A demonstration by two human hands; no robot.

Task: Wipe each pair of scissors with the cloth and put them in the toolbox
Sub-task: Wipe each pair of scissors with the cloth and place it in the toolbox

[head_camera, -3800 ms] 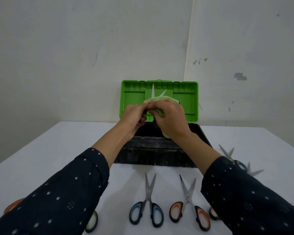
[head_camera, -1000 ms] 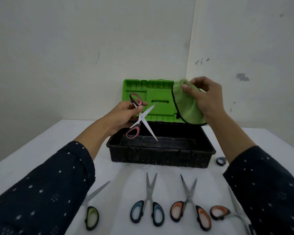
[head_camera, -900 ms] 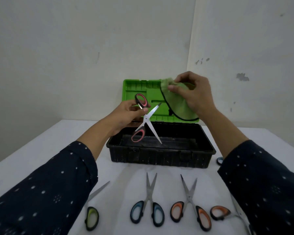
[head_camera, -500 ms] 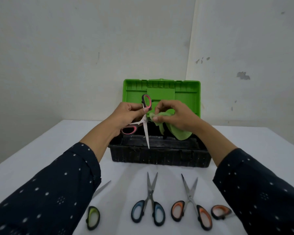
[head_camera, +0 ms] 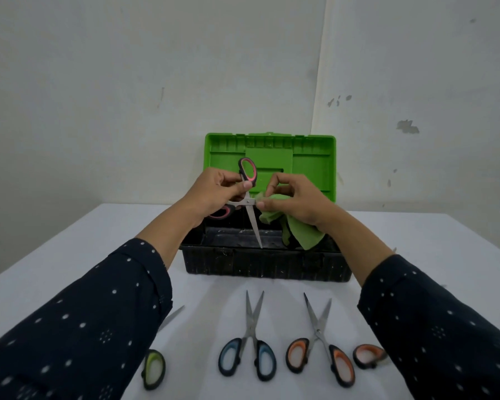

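At the far left, a dark left sleeve [head_camera: 78, 336] with white dots lay across the white table [head_camera: 70, 255]. It hid most of the green scissors [head_camera: 154, 368], so only one handle loop and a blade tip showed. The left hand [head_camera: 214, 194] was up in the air over the toolbox [head_camera: 266, 267], with its fingers curled around the pink scissors [head_camera: 252, 220] near the handles. The pink scissors were wide open. One pink loop stuck up above the hand, the other sat low by the palm, and one long blade pointed down toward the inside of the black box. The box stood in the middle of the table near the wall, with its green lid [head_camera: 309, 157] open and standing up behind it. In front of the box lay the blue scissors [head_camera: 247, 342], flat on the table, blades a little apart and pointing at the box. The right hand [head_camera: 295, 200] was just beside the left hand. Its thumb and fingers pinched the green cloth [head_camera: 300, 232] against the scissors near where the two blades meet, and the rest of the cloth hung down over the box. The orange scissors [head_camera: 319, 342] lay next to the blue ones, also a little open. Further right, one more orange handle [head_camera: 368, 355] peeked out from under the dotted right sleeve [head_camera: 433, 327].
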